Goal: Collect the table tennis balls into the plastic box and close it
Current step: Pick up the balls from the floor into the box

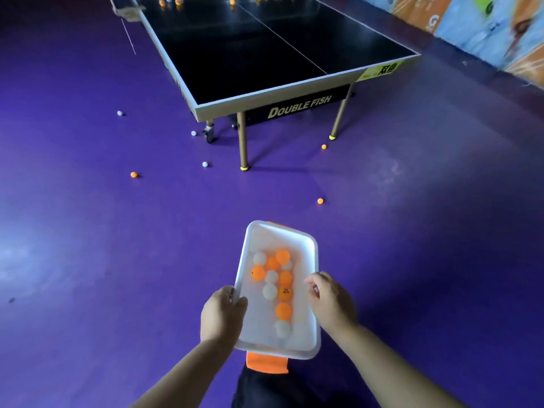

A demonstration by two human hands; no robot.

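- at the lower centre of the view, the plastic box (265, 237) is held above the purple floor (88, 231), without a lid on it; the collected balls (284, 293), orange and white, lie loose along its bottom.
- step in hand: gathering, part done. an orange ball (320, 201) lies on the floor just ahead of the box, a second orange ball (134, 174) and a white ball (205, 164) lie further off to the left, and more balls sit by the legs and at the far end of the playing surface (265, 48).
- next move, as a judgement: carry the box level toward the nearest floor ball, stoop, and free one hand to pick it up; closing comes only after the strays are in.
- left hand (223, 313): clenched on the box's left rim, thumb over the edge, bearing it.
- right hand (329, 298): fingers loosely curled at the right rim, no ball seen in them; whether they touch the rim cannot be told.
- an orange strip (266, 362) shows below the box's near end; whether it is the lid cannot be told.
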